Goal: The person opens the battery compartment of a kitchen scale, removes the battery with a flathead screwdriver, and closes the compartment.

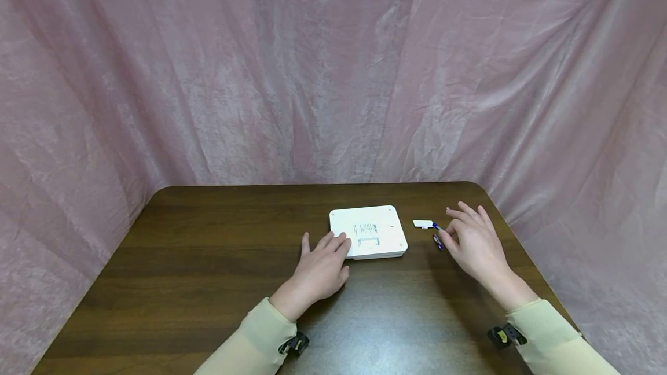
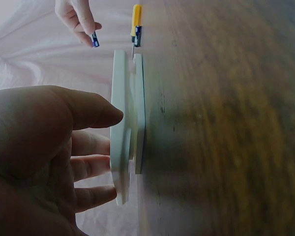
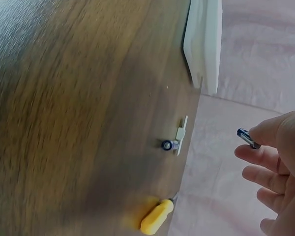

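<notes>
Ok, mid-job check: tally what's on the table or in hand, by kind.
White device: 1
Batteries: 2 (one pinched in the right hand, one on the table)
Small white piece: 1
Yellow-handled screwdriver: 1
Total: 5

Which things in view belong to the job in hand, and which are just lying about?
Job, judging by the hands:
White device, touched by left hand
Held battery, pinched by right hand
Second battery, likely
Small white piece, likely
Yellow-handled screwdriver, untouched, probably a tool for it

Just there:
Pink curtain, backdrop
Wooden table, work surface
</notes>
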The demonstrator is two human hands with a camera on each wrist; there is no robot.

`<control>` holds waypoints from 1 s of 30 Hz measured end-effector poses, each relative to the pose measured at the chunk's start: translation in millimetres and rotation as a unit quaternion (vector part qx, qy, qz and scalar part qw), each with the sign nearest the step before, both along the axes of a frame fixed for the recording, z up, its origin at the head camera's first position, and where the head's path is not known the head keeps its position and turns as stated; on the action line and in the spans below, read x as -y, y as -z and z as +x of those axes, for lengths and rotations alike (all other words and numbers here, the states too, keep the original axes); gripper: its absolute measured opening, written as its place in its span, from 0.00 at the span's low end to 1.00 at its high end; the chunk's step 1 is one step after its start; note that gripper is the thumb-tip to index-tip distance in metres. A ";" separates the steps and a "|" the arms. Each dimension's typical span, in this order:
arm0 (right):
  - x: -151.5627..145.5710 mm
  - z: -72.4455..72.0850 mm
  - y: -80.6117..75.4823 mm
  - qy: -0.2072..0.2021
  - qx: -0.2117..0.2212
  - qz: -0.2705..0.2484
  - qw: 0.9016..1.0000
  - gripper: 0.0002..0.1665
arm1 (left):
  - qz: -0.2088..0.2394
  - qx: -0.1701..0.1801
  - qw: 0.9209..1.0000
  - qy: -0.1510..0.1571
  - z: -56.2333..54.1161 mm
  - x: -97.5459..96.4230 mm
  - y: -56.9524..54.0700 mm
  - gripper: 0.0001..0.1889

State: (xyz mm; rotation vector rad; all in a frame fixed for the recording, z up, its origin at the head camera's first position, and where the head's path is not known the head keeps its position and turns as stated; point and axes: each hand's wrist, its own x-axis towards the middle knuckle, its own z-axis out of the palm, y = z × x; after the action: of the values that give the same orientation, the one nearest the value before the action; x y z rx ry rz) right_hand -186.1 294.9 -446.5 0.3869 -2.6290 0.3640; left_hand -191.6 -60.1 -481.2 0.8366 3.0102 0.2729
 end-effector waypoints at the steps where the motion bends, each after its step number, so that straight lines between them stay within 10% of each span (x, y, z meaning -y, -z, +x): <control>1: -1.8 0.4 0.4 0.002 0.000 0.000 1.000 0.13 | 0.001 0.000 1.000 0.000 0.0 -0.1 0.2 0.31; 30: -30.1 -1.9 15.7 0.050 0.038 0.022 0.998 0.16 | 0.006 0.010 1.000 -0.003 -2.2 0.1 0.0 0.32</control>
State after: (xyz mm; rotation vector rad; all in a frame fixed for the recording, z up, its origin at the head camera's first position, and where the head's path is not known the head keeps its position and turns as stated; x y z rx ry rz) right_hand -188.0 325.0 -462.2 0.2598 -2.7215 0.2953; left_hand -193.8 -60.2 -481.3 0.8201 2.9955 0.2990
